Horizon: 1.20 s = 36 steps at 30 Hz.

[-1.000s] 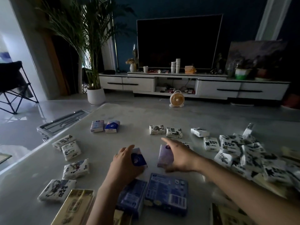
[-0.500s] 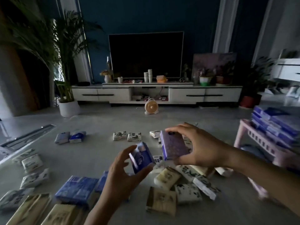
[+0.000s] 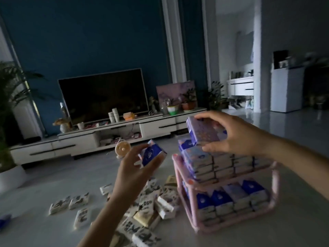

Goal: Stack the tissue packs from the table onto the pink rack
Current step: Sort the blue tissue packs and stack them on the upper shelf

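Observation:
A pink two-tier rack stands on the table at the right, with several tissue packs stacked on both tiers. My right hand grips a purple tissue pack just above the stack on the top tier. My left hand holds a blue tissue pack in the air, left of the rack. Several white and beige tissue packs lie scattered on the table below my left arm.
A few more white packs lie at the left of the table. Beyond the table are a small fan on the floor, a white TV cabinet with a television, and a potted plant at far left.
The view has swung right and the rack is now close. Both hands carried their packs up and right; the right one now hovers over the rack's top stack.

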### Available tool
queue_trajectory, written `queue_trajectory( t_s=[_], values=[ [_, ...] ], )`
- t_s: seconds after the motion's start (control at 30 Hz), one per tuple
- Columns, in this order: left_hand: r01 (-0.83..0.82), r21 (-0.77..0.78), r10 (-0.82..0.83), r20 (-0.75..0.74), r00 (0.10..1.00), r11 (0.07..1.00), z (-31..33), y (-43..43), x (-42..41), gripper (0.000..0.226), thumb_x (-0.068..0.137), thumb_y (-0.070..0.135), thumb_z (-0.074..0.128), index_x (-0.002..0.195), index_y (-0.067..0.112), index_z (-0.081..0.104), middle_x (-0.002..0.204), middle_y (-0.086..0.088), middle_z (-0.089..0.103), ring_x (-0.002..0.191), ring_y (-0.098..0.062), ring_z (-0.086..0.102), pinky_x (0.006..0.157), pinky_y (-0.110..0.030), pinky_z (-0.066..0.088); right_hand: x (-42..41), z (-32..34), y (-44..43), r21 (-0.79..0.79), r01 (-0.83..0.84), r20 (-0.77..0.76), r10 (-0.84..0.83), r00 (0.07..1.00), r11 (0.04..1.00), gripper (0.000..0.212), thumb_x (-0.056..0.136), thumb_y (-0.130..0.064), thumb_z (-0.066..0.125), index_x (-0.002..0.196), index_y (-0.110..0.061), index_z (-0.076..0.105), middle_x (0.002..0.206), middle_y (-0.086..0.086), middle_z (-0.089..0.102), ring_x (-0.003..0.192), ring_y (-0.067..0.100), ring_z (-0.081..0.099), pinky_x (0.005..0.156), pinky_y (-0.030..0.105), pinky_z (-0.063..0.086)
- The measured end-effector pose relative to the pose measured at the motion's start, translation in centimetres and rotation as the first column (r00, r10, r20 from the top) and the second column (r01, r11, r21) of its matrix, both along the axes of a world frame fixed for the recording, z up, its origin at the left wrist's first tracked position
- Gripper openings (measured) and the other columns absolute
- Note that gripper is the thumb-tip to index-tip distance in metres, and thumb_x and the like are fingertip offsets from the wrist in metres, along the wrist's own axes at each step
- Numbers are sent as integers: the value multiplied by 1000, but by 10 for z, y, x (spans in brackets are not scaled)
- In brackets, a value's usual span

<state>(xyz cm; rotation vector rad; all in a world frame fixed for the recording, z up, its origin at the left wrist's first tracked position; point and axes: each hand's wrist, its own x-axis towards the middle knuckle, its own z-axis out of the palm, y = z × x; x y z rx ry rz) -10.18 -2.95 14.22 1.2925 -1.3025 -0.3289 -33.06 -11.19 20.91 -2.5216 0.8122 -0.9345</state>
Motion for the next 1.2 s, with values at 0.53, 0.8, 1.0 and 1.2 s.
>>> queue_trajectory(
  t_s=[0.53, 0.8, 1.0, 1.2],
  values=[
    [50, 300, -138, 281, 950, 953, 28, -141, -49, 59, 73, 23, 74, 125, 14, 50, 112, 3, 53, 79, 4, 48, 52, -1, 41, -6, -12, -138, 280, 100, -342, 2, 940, 955, 62, 84, -17, 65, 139, -22, 36, 141, 0, 40, 125, 17, 41, 100, 29, 38],
    [75, 286, -121, 149, 981, 955, 18, -145, -45, 77, 69, 41, 72, 135, 21, 38, 119, 5, 41, 110, -9, 43, 77, -19, 45, -4, -16, -141, 335, 66, -292, 37, 956, 940, 66, 84, -25, 66, 141, -24, 33, 146, -3, 33, 131, 15, 35, 102, 26, 34],
    [59, 184, -67, 34, 997, 981, -6, -99, -7, 15, 89, 30, 47, 98, 22, 55, 96, 6, 58, 86, -2, 55, 66, -13, 41, 3, -19, -115, 1, 115, 62, -114, 992, 993, 32, 89, -23, 59, 121, -20, 54, 120, -4, 54, 109, 7, 48, 77, 8, 37],
    [-170, 202, 170, 20, 985, 964, -73, -22, 102, 34, 80, -4, 65, 72, 29, 69, 63, 6, 68, 60, 2, 61, 57, -8, 44, 64, -16, -45, -67, -127, 100, 133, 986, 990, 12, 91, -15, 54, 99, -19, 62, 88, -16, 58, 82, -6, 54, 73, 4, 42]
  ],
)
